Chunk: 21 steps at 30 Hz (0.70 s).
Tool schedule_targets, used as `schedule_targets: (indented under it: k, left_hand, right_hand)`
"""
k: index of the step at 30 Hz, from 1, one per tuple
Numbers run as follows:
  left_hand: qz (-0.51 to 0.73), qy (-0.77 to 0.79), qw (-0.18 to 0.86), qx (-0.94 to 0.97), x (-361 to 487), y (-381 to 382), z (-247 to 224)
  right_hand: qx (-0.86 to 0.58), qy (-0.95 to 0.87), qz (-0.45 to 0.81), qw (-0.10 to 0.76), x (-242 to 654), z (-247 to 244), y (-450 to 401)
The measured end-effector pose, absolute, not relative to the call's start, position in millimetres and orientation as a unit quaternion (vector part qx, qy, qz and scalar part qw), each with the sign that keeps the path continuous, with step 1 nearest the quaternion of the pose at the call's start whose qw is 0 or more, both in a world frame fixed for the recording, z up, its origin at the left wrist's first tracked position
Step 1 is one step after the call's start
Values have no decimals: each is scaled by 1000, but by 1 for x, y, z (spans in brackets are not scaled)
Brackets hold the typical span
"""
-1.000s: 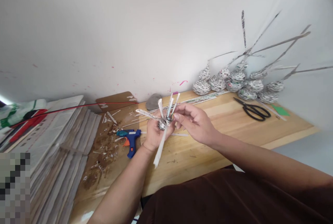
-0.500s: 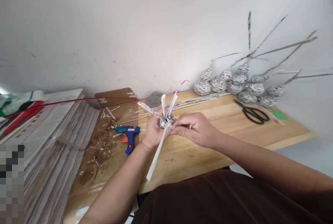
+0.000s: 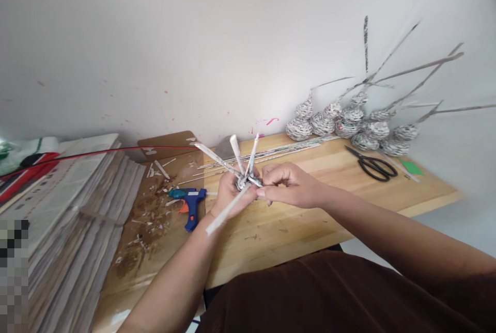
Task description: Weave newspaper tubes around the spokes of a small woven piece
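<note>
Wrapped around a small woven newspaper piece (image 3: 242,183), my left hand (image 3: 227,196) holds it over the wooden tabletop. Several rolled paper strips stick out of it, upward and apart. One flat pale strip (image 3: 225,215) slants down toward me across my left wrist. At the right side of the piece, my right hand (image 3: 289,184) is closed, thumb and fingers pinching a short paper strip (image 3: 254,181) at the weave. The lower part of the piece is hidden in my left palm.
A blue glue gun (image 3: 191,204) lies left among paper scraps, near stacked newspapers (image 3: 104,209). Thin paper rods (image 3: 271,153) lie behind my hands. Black scissors (image 3: 374,165) and several gourd-shaped woven pieces (image 3: 299,127) with long protruding strips stand at the right, by the wall.
The flat pale strip has swung left and up, from hanging down to lying across my left wrist. My right fingers have shifted around the weave. The view has turned slightly.
</note>
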State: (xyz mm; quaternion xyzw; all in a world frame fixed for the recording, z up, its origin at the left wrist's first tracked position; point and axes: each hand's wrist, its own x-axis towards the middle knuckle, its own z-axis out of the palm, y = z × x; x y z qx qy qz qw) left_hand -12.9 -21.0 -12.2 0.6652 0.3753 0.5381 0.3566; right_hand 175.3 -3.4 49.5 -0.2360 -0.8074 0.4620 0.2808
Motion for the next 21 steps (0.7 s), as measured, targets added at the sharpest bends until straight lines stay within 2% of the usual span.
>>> schedule_targets:
  k: [9, 17, 21]
  left_hand:
    - [513, 379, 341, 691, -14, -19, -20]
    - [501, 371, 311, 718, -15, -16, -23]
    - [492, 381, 257, 740, -15, -15, -22]
  right_hand:
    - [-303, -840, 412, 179, 172, 59, 2]
    - [-350, -845, 376, 146, 166, 64, 2]
    - [-390, -845, 314, 187, 158, 67, -5]
